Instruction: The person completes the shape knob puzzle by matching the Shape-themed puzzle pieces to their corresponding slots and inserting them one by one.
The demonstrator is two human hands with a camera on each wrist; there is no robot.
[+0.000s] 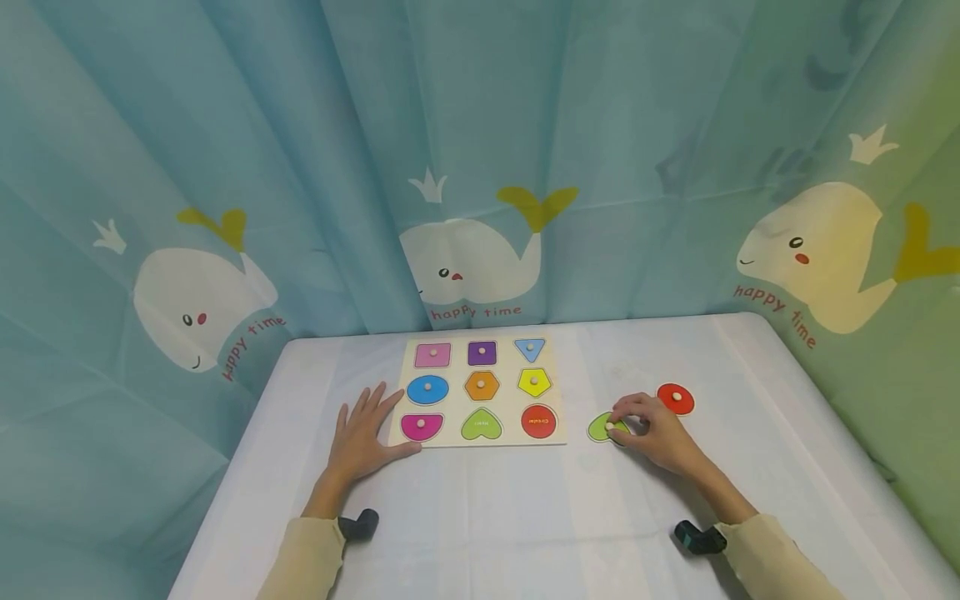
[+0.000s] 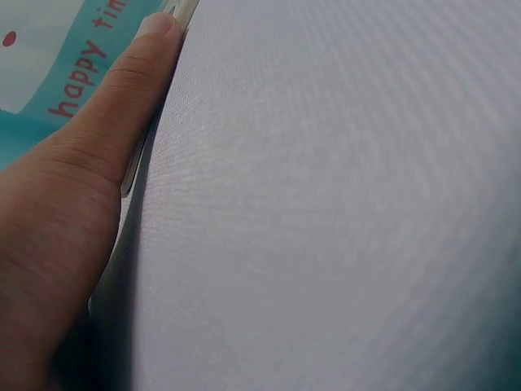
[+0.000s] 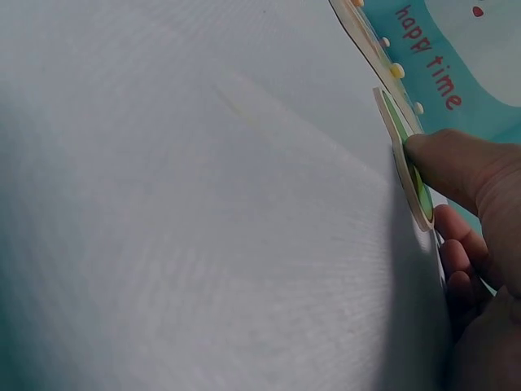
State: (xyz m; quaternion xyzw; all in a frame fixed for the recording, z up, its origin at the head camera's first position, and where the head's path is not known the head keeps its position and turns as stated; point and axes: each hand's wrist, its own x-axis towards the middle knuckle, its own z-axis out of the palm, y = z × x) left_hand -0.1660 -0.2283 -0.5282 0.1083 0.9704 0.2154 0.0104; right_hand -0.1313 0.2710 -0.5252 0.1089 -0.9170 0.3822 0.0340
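A cream puzzle board [image 1: 450, 407] with knobbed shapes lies on the table. My left hand [image 1: 363, 442] rests at its near left corner, fingers spread and straight; in the left wrist view the thumb [image 2: 122, 98] lies along the board's edge. With thumb and fingertips my right hand [image 1: 663, 435] pinches the knob of a green heart puzzle piece [image 1: 598, 428], right of the board. In the right wrist view the heart piece's wooden edge shows tilted under the thumb [image 3: 456, 167]. Just beyond the right hand lies a red round puzzle piece [image 1: 676, 398] with a knob.
The board's green heart slot [image 1: 482, 425] and red circle slot [image 1: 539, 422] show printed words and no knobs; the other shapes have knobs. A white cloth covers the table [image 1: 510, 525]. A blue curtain [image 1: 480, 125] with whales hangs behind the far edge.
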